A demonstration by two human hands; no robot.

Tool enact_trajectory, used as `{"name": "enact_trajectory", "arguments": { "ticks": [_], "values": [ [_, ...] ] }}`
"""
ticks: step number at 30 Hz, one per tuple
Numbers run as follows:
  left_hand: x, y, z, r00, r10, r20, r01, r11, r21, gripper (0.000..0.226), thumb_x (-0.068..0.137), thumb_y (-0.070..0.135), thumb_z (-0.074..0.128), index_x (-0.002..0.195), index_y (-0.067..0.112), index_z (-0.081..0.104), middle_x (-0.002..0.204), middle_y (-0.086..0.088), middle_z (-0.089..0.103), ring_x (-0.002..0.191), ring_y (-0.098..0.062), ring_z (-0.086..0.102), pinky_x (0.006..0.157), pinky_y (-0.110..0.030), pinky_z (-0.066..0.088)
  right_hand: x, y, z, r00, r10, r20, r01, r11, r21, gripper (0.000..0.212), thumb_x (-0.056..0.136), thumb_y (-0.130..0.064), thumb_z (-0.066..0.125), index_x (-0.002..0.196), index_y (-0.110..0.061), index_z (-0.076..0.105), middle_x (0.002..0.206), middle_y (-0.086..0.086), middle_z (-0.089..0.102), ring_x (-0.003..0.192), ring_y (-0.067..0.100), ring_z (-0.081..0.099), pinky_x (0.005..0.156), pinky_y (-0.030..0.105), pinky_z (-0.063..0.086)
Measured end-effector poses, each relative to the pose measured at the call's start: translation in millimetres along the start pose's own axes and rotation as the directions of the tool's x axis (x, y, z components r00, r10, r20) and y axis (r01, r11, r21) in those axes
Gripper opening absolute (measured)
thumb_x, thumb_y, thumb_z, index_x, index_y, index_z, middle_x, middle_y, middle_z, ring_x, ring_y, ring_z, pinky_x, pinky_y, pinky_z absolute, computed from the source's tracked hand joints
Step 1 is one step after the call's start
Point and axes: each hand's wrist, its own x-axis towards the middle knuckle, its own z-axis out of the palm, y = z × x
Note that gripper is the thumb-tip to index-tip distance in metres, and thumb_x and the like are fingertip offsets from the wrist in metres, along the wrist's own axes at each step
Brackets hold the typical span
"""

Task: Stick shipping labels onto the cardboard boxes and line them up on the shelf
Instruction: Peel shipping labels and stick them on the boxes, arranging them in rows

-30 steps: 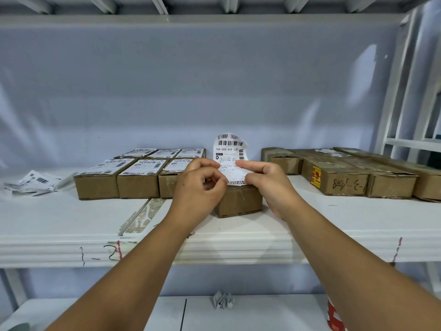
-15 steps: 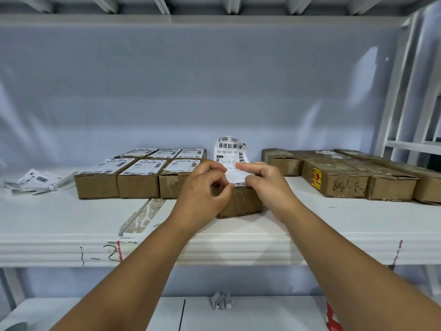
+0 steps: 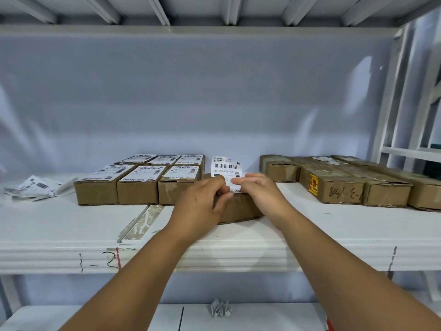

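Label (image 3: 225,170), not yet flat, top curling free beyond your fingers: left hand (image 3: 200,209) and right hand (image 3: 260,194) each pinch its near edge, box (image 3: 238,209) directly beneath them; square that edge to the box top, then smooth away from yourself.

A label going onto the front box, with finished boxes lined up beside it.

The white shipping label (image 3: 225,167), barcode at the top, curls upward with its lower edge on a brown cardboard box (image 3: 238,207) near the front of the white shelf (image 3: 310,225). Just left of it, six labelled boxes (image 3: 138,189) sit in two tight rows of three, labels up. On the right, longer brown boxes (image 3: 338,187) lie side by side, one with a yellow-and-red sticker and handwriting on its front.
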Motion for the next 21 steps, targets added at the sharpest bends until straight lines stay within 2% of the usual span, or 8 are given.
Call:
{"name": "enact_trajectory", "arguments": {
  "ticks": [3,6,9,11,13,15,17,21],
  "values": [
    [-0.9,6.4,-2.3,0.997,-0.071,-0.032,0.07,0.997,-0.027,0.02,0.088,0.029,0.06,0.072,0.021,0.05,0.071,0.013,0.064,0.068,-0.001,0.057,0.062,-0.024,0.041,1.4,1.0,-2.3,1.0,-0.007,0.022,0.006,0.998,0.064,0.016,0.073,-0.033,0.054,0.077,-0.04,0.068,0.087,-0.013,0.053,0.121,0.017,0.042,0.104,0.027,0.032],
    [-0.1,7.9,-3.4,0.989,-0.144,-0.045,0.142,0.989,-0.047,0.028,0.09,0.03,0.058,0.066,0.022,0.046,0.052,0.014,0.051,0.056,0.002,0.05,0.054,-0.017,0.033,1.1,2.6,-1.7,0.998,-0.002,0.056,-0.005,0.992,0.124,0.021,0.078,-0.028,0.057,0.09,-0.037,0.072,0.114,-0.014,0.057,0.128,0.015,0.042,0.111,0.032,0.032],
    [2.3,3.0,-4.4,0.976,-0.215,-0.017,0.21,0.967,-0.141,0.03,0.091,0.042,0.048,0.067,0.024,0.05,0.072,0.007,0.069,0.071,-0.009,0.061,0.065,-0.033,0.045,1.6,0.0,-1.7,0.999,-0.027,0.029,0.023,0.99,0.14,0.024,0.08,-0.016,0.058,0.09,-0.033,0.073,0.138,-0.006,0.045,0.129,0.01,0.04,0.112,0.031,0.031],
    [3.5,1.4,-5.1,0.976,-0.215,0.024,0.215,0.954,-0.208,0.025,0.094,0.034,0.05,0.071,0.029,0.056,0.08,0.007,0.069,0.077,-0.008,0.06,0.068,-0.03,0.044,2.9,-1.7,-6.6,0.996,-0.07,-0.062,0.082,0.973,0.218,0.024,0.085,-0.004,0.056,0.084,-0.02,0.074,0.127,-0.001,0.053,0.116,0.008,0.051,0.101,0.018,0.036],
    [4.6,1.9,-5.2,0.98,-0.176,0.097,0.194,0.953,-0.232,0.022,0.096,0.025,0.051,0.081,0.03,0.067,0.084,0.007,0.062,0.081,-0.003,0.055,0.069,-0.02,0.037,2.5,-4.2,-13.1,0.984,-0.065,-0.165,0.11,0.954,0.279,0.021,0.085,-0.003,0.055,0.075,-0.01,0.072,0.101,0.0,0.063,0.088,-0.001,0.057,0.073,0.001,0.038],
    [4.6,3.2,-4.8,0.975,-0.155,0.161,0.193,0.948,-0.254,0.021,0.095,0.024,0.052,0.094,0.024,0.073,0.089,0.005,0.056,0.083,-0.001,0.051,0.068,-0.011,0.033,3.6,-2.1,-16.3,0.978,-0.049,-0.203,0.109,0.949,0.296,0.025,0.085,-0.003,0.053,0.066,-0.008,0.068,0.077,-0.004,0.064,0.064,-0.008,0.055,0.053,0.001,0.036],
    [4.5,3.4,-4.0,0.976,-0.125,0.18,0.171,0.947,-0.271,0.015,0.093,0.02,0.056,0.094,0.019,0.071,0.095,0.008,0.06,0.088,0.0,0.053,0.071,-0.009,0.035,3.4,-2.2,-13.2,0.986,-0.057,-0.157,0.097,0.96,0.261,0.028,0.084,-0.002,0.053,0.06,-0.009,0.067,0.068,-0.003,0.063,0.062,-0.005,0.056,0.056,0.005,0.039],
    [2.7,4.3,-3.6,0.972,-0.11,0.208,0.159,0.959,-0.234,0.007,0.089,0.02,0.061,0.094,0.018,0.065,0.103,0.012,0.067,0.087,0.004,0.056,0.073,-0.012,0.04,5.6,2.1,-5.3,0.994,-0.052,-0.098,0.068,0.983,0.17,0.035,0.083,-0.004,0.055,0.055,-0.02,0.069,0.068,0.0,0.07,0.074,0.013,0.063,0.076,0.028,0.046]
  ]
}}
